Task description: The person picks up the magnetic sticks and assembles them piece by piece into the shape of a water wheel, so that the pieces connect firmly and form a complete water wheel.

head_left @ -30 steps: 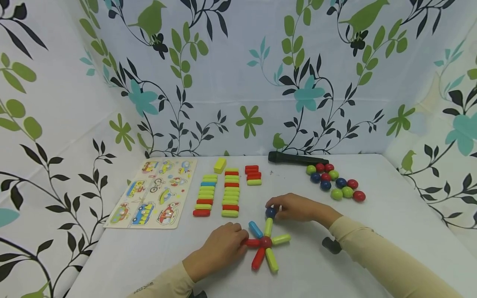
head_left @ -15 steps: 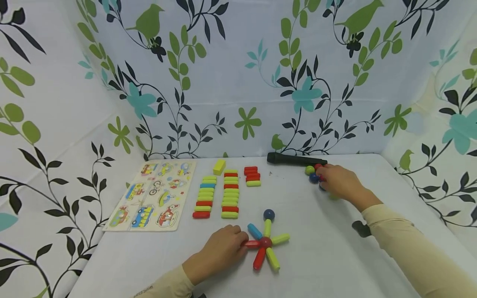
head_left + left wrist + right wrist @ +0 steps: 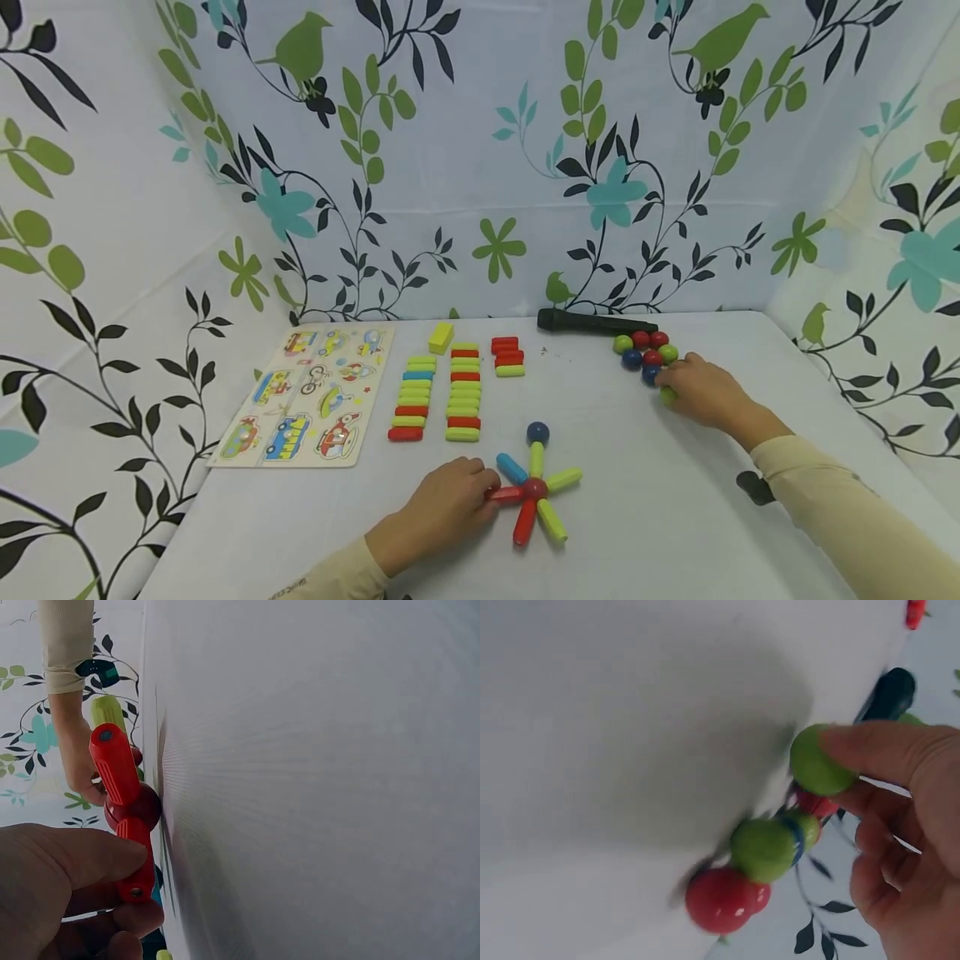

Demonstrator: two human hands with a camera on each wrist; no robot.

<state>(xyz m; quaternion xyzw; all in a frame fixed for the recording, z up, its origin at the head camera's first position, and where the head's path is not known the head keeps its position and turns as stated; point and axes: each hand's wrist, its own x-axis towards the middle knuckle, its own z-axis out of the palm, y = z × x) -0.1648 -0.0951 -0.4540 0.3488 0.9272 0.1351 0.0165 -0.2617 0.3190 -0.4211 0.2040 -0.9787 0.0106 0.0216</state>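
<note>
In the head view my left hand (image 3: 448, 500) pinches the end of a red rod (image 3: 508, 495) between thumb and fingers. That rod joins a red ball (image 3: 534, 489), from which another red rod (image 3: 525, 522), a blue rod (image 3: 512, 468) and several yellow-green rods (image 3: 563, 479) also spread like a star. A dark blue ball (image 3: 537, 432) caps the far yellow-green rod. Over at the right, my right hand (image 3: 708, 392) pinches a green ball (image 3: 817, 761), seen best in the right wrist view, beside the loose balls.
Loose red, blue and green balls (image 3: 632, 359) lie near a long black microphone-shaped object (image 3: 596, 322). Rows of short rods (image 3: 465, 383) and a yellow block (image 3: 442, 336) stand back left, beside a picture puzzle board (image 3: 300, 400). Patterned cloth (image 3: 420, 183) hangs behind the table.
My right hand left the blue ball on the far rod, moved right to the loose balls, then slid nearer and took a green one. The left hand keeps its grip as the star turns slightly.
</note>
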